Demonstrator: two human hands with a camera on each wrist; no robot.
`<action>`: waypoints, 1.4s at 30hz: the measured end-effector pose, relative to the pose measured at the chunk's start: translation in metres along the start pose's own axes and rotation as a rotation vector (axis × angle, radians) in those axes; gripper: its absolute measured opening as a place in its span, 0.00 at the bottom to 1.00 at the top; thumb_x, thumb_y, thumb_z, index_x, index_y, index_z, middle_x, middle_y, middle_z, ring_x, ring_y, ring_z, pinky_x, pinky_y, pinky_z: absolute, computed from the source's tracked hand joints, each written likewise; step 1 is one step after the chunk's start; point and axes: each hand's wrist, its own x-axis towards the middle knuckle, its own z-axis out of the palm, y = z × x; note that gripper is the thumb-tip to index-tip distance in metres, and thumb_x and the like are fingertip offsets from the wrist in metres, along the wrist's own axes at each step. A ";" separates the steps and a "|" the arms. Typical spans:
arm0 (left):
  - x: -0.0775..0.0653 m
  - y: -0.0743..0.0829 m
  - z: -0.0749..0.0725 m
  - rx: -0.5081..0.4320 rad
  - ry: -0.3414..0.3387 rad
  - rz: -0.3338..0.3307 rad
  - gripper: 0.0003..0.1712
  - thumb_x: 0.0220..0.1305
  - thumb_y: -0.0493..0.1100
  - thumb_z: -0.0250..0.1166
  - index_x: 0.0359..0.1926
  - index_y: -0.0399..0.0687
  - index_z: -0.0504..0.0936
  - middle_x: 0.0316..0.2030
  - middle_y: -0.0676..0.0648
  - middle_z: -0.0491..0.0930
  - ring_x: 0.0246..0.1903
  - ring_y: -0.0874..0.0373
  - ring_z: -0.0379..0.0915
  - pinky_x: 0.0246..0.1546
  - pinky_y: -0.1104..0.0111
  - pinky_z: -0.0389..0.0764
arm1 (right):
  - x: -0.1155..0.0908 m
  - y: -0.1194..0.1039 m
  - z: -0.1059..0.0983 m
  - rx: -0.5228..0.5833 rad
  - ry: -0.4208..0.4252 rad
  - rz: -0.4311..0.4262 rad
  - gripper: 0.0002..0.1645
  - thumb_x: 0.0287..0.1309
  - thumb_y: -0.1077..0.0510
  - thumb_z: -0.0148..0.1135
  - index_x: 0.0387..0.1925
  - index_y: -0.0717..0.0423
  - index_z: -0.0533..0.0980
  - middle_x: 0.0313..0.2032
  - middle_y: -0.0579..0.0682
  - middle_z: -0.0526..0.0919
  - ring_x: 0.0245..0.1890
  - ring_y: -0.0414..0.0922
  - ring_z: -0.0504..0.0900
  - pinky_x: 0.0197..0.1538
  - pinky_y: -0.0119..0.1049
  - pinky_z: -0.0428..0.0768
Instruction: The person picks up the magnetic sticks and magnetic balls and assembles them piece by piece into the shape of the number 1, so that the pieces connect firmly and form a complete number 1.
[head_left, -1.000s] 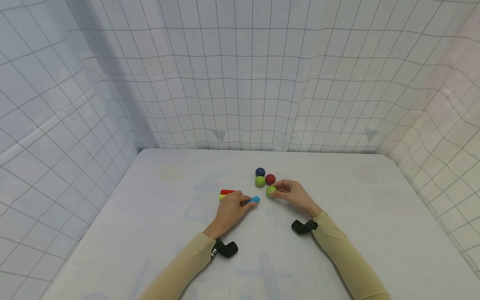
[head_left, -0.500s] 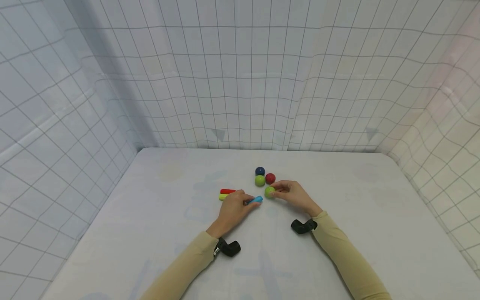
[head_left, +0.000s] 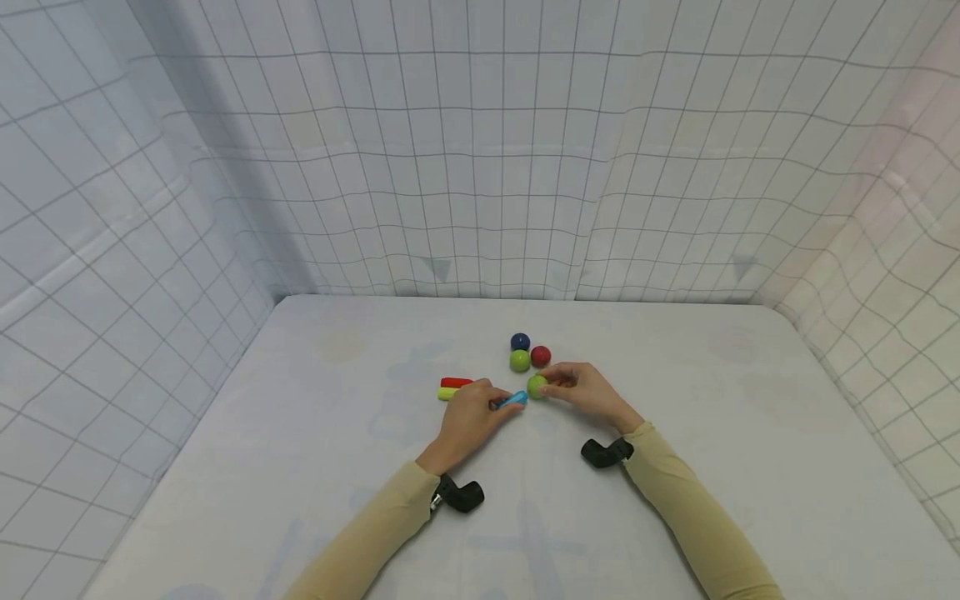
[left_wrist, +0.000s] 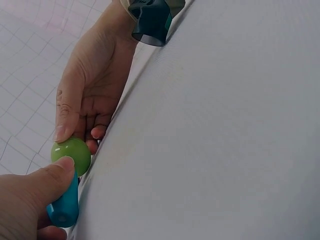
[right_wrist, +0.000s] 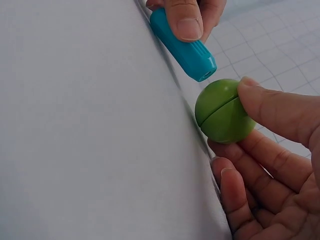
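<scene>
In my left hand (head_left: pixel 468 421) I pinch a blue rod (right_wrist: pixel 192 60) with a faceted, tapered end and grooves along its side. My right hand (head_left: pixel 591 396) holds a green ball (right_wrist: pixel 225 111) between thumb and fingers; a dark slit runs across it. In the right wrist view the rod's end points toward the ball, with a narrow gap between them. A red rod (head_left: pixel 456 382) and a yellow-green rod (head_left: pixel 446 394) lie side by side just beyond my left hand, partly covered by it.
Past my hands on the white table (head_left: pixel 300 433) sit a second green ball (head_left: pixel 520 361), a dark blue ball (head_left: pixel 520 342) and a red ball (head_left: pixel 540 356), grouped closely. A white curtain (head_left: pixel 487 150) with a grid pattern hangs behind the table's far edge and along the sides.
My left hand has moved slightly right with the blue rod. The right hand has brought the green ball a little left and nearer me, so the two are closer together.
</scene>
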 end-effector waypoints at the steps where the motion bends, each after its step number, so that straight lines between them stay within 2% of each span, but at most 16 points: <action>1: 0.000 0.000 0.000 -0.001 0.001 -0.001 0.16 0.52 0.51 0.73 0.37 0.44 0.89 0.20 0.57 0.69 0.20 0.66 0.64 0.20 0.75 0.65 | 0.000 0.000 0.000 0.002 -0.002 -0.003 0.19 0.56 0.53 0.68 0.45 0.61 0.81 0.36 0.46 0.82 0.36 0.43 0.78 0.41 0.35 0.75; 30: 0.002 0.003 0.002 -0.015 -0.005 -0.001 0.15 0.52 0.50 0.73 0.36 0.44 0.89 0.21 0.56 0.71 0.21 0.66 0.66 0.21 0.75 0.66 | 0.000 -0.001 0.001 0.017 -0.046 -0.006 0.17 0.58 0.55 0.66 0.46 0.61 0.80 0.35 0.47 0.82 0.36 0.43 0.77 0.41 0.34 0.75; 42: 0.001 0.003 0.003 -0.020 -0.001 -0.011 0.15 0.53 0.50 0.73 0.36 0.43 0.88 0.21 0.56 0.71 0.22 0.66 0.67 0.22 0.75 0.67 | 0.000 0.000 0.001 -0.003 -0.060 0.002 0.19 0.59 0.52 0.65 0.48 0.59 0.79 0.36 0.46 0.80 0.37 0.44 0.77 0.42 0.35 0.74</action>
